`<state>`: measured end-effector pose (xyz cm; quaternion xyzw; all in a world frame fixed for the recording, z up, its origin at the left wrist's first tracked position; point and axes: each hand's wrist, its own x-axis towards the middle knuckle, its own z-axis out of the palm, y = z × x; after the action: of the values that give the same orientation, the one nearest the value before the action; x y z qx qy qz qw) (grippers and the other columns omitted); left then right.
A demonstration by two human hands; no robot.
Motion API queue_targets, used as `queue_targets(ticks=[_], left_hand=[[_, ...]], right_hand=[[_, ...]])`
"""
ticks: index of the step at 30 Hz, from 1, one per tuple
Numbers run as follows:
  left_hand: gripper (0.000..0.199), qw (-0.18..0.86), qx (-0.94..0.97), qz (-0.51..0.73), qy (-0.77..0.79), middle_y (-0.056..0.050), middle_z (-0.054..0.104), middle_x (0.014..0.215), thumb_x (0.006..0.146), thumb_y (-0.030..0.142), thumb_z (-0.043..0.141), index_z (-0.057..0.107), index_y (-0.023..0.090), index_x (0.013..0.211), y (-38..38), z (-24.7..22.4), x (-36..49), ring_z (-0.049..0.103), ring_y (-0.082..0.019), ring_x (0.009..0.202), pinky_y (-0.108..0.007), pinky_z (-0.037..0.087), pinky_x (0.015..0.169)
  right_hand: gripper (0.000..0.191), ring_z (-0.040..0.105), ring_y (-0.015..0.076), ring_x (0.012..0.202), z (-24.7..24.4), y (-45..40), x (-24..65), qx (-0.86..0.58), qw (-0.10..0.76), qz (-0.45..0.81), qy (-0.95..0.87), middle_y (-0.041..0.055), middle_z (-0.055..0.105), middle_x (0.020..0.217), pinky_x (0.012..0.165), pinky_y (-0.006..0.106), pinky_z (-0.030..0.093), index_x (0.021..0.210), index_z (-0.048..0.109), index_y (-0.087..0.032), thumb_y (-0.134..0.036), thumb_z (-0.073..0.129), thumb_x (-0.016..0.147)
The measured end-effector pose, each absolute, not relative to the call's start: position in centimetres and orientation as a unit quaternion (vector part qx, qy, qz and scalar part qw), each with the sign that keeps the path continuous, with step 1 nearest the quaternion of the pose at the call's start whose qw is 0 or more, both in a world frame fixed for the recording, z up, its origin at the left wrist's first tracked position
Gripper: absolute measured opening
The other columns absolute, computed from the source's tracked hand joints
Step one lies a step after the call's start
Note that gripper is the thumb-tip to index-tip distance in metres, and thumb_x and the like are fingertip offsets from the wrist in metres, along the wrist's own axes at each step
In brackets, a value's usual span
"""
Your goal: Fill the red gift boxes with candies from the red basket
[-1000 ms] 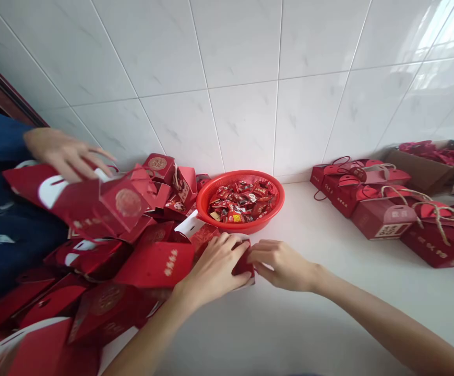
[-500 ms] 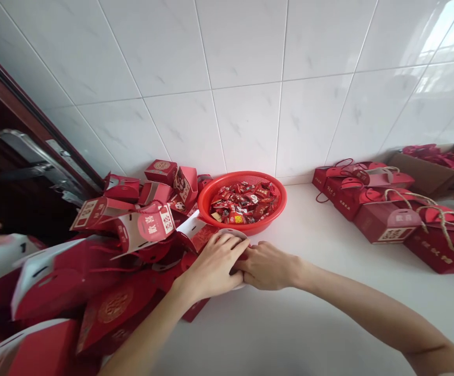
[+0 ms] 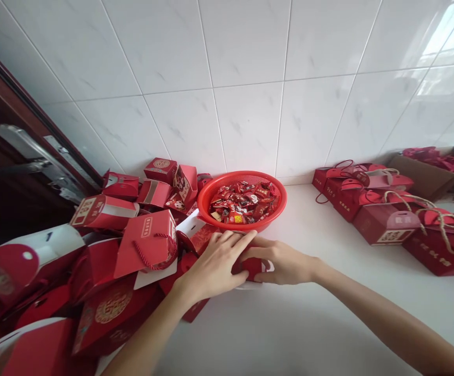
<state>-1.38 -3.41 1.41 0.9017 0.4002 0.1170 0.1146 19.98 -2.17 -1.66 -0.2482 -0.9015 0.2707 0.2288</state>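
A small red cardboard candy box stands on the white counter between my two hands, mostly hidden by them. My left hand is wrapped over its left side, thumb pointing right. On the other side, my right hand curves around the box with the thumb low at its white-edged flap and the fingers on top. Just behind them is a red plastic basket full of wrapped candies. An open red box lies close to my left fingers.
To the left, a heap of red gift boxes covers the counter beside a dark door with a metal handle. Closed boxes with cord handles stand in rows on the right. Behind them is a brown carton. White tiles line the wall.
My right hand has loosened from a fist-like grip and its fingers now arch around the box. At left, several heaped boxes have shifted, and another person's hand has left the view.
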Motion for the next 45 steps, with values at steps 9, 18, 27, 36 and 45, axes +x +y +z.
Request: queue_targets(ticks=[9, 18, 27, 36, 45], left_hand=[[0.031, 0.13, 0.871, 0.239, 0.409, -0.007, 0.068, 0.107, 0.095, 0.034, 0.057, 0.064, 0.022, 0.123, -3.1, 0.4, -1.0, 0.06, -0.025, 0.106, -0.041, 0.053, 0.091], [0.051, 0.193, 0.869, 0.229, 0.393, -0.003, 0.065, 0.132, 0.092, 0.003, 0.036, 0.059, 0.026, 0.131, -3.9, -0.1, -2.6, 0.058, -0.019, 0.125, -0.038, 0.048, 0.107], [0.033, 0.337, 0.708, 0.4, 0.474, -0.008, 0.068, 0.119, 0.094, 0.023, 0.042, 0.073, 0.021, 0.105, -4.4, -3.2, -1.6, 0.062, -0.022, 0.118, -0.036, 0.05, 0.102], [0.034, 0.385, 0.65, 0.425, 0.5, -0.007, 0.069, 0.114, 0.09, 0.027, 0.045, 0.076, 0.023, 0.104, -3.9, -5.4, -1.1, 0.061, -0.024, 0.119, -0.037, 0.045, 0.105], [0.045, 0.388, 0.652, 0.42, 0.497, -0.01, 0.067, 0.123, 0.081, 0.039, 0.068, 0.068, 0.022, 0.123, -4.6, -5.7, -0.5, 0.059, -0.03, 0.123, -0.042, 0.045, 0.106]], right_hand=[[0.032, 0.057, 0.0124, 0.07, -2.2, -2.7, 21.7, -0.316, 0.357, 0.341, -0.81, 0.0044, 0.059, 0.088, 0.069, 0.029, 0.054, 0.09, 0.07, -0.018, -0.05, 0.067, 0.089], [0.04, 0.058, 0.0151, 0.073, -1.5, -2.9, 23.2, -0.338, 0.286, 0.347, -0.827, 0.0054, 0.063, 0.09, 0.068, 0.031, 0.051, 0.127, 0.066, -0.02, -0.032, 0.062, 0.089], [0.052, 0.058, 0.0165, 0.084, -3.4, -3.2, 23.9, -0.342, 0.344, 0.575, -0.659, 0.0064, 0.065, 0.111, 0.07, 0.029, 0.049, 0.131, 0.062, -0.024, -0.025, 0.066, 0.079], [0.05, 0.062, 0.0204, 0.084, -6.3, -4.1, 23.7, -0.321, 0.433, 0.682, -0.494, 0.0044, 0.07, 0.104, 0.067, 0.03, 0.05, 0.11, 0.072, -0.026, -0.014, 0.058, 0.063], [0.024, 0.063, 0.0213, 0.091, -2.5, -2.0, 25.2, -0.35, 0.386, 0.537, -0.664, 0.0069, 0.073, 0.101, 0.079, 0.033, 0.049, 0.101, 0.074, -0.02, -0.031, 0.066, 0.081]])
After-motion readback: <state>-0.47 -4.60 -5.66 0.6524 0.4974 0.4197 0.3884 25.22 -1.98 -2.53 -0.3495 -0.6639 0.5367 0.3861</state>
